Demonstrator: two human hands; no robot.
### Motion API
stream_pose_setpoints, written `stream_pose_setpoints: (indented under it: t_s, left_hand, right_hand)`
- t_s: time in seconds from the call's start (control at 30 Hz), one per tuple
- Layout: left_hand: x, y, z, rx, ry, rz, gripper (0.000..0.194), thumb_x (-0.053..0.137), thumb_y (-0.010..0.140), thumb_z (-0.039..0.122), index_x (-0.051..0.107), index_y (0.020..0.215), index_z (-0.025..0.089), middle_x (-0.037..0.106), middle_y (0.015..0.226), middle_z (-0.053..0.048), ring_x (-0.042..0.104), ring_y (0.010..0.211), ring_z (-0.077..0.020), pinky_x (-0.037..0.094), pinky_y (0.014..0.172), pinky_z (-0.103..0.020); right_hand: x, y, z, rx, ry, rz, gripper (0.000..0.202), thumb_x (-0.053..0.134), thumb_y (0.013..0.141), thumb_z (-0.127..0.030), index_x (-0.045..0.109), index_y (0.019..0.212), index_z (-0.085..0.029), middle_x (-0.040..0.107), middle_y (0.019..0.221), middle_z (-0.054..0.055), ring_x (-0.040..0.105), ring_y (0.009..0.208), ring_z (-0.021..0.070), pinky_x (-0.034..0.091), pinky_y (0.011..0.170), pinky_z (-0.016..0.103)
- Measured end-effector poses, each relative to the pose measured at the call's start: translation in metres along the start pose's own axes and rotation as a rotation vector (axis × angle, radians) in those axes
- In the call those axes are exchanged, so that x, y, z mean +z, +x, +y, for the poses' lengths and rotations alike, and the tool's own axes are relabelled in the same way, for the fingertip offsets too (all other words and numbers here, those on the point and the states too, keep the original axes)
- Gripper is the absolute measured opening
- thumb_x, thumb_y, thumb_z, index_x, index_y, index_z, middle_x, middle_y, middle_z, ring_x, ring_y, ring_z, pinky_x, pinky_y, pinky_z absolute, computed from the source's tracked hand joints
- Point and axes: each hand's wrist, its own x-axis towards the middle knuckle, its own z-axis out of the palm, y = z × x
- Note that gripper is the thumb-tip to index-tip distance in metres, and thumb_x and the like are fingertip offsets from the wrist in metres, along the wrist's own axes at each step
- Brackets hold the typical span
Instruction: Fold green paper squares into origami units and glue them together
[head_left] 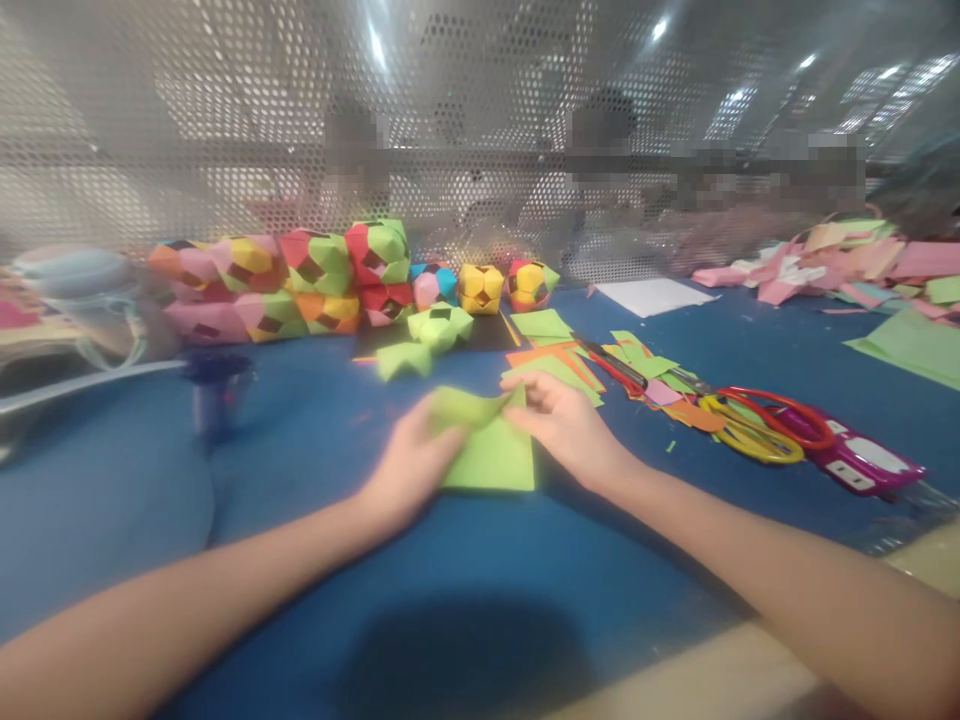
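A square sheet of light green paper (491, 457) lies on the blue table in front of me, its far edge lifted and curling over toward me. My left hand (420, 452) pinches the sheet's left side, thumb on top; motion blurs it a little. At the upper right corner, my right hand (559, 415) grips the paper between thumb and fingers. Just beyond the sheet sit two folded green paper pieces (405, 362). Close to my right hand is a stack of green and orange paper (551, 365).
Colourful folded-paper balls (315, 265) line the back by a perforated metal screen (480, 120). To the right lie red-handled scissors (795, 415), yellow-handled scissors (750, 435), a purple power strip (870, 460), paper scraps and a pink paper pile (840, 265). A blurred cup-like object (82, 290) stands left.
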Motion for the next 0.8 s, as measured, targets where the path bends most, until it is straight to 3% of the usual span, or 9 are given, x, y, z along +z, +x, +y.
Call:
stream_pose_setpoints:
  t_s: [0.2, 0.33, 0.43, 0.6, 0.8]
  left_hand:
    - [0.002, 0.003, -0.002, -0.092, -0.200, 0.017, 0.032, 0.058, 0.076, 0.026, 0.058, 0.106, 0.017, 0.067, 0.103, -0.008, 0.064, 0.086, -0.0197, 0.051, 0.076, -0.032]
    - [0.003, 0.004, -0.001, -0.132, -0.271, 0.023, 0.033, 0.059, 0.075, 0.026, 0.058, 0.107, 0.017, 0.068, 0.102, -0.008, 0.065, 0.086, -0.0201, 0.051, 0.076, -0.033]
    - [0.003, 0.004, -0.002, -0.127, -0.278, -0.005, 0.035, 0.060, 0.075, 0.025, 0.058, 0.109, 0.017, 0.067, 0.105, -0.009, 0.064, 0.090, -0.0206, 0.051, 0.078, -0.033]
    - [0.002, 0.005, -0.006, -0.103, -0.234, -0.042, 0.038, 0.060, 0.074, 0.021, 0.056, 0.112, 0.018, 0.065, 0.108, -0.009, 0.063, 0.092, -0.0210, 0.051, 0.079, -0.034]
    - [0.000, 0.005, -0.006, -0.091, -0.166, -0.031, 0.027, 0.059, 0.075, 0.024, 0.057, 0.101, 0.018, 0.066, 0.092, -0.003, 0.061, 0.080, -0.0174, 0.048, 0.073, -0.030]
  right_hand:
    - [0.005, -0.012, -0.009, -0.050, -0.016, 0.024, 0.033, 0.059, 0.073, -0.030, 0.050, 0.104, -0.020, 0.060, 0.083, 0.001, 0.058, 0.074, 0.0138, 0.048, 0.067, 0.029]
    - [0.007, -0.011, -0.007, -0.011, 0.019, 0.001, 0.022, 0.059, 0.074, -0.032, 0.051, 0.089, -0.019, 0.062, 0.080, 0.001, 0.058, 0.074, 0.0143, 0.048, 0.066, 0.028]
    - [0.007, -0.008, -0.003, 0.005, -0.004, 0.020, 0.015, 0.058, 0.074, -0.032, 0.051, 0.079, -0.019, 0.061, 0.076, 0.001, 0.057, 0.070, 0.0138, 0.048, 0.065, 0.028]
    - [0.007, -0.008, -0.002, -0.010, 0.018, 0.024, 0.013, 0.058, 0.074, -0.029, 0.055, 0.082, -0.018, 0.065, 0.080, 0.002, 0.060, 0.073, 0.0146, 0.050, 0.068, 0.029]
    - [0.006, -0.011, -0.005, -0.074, -0.007, 0.017, 0.013, 0.057, 0.077, -0.028, 0.061, 0.084, -0.018, 0.066, 0.078, 0.002, 0.061, 0.073, 0.0146, 0.050, 0.064, 0.027]
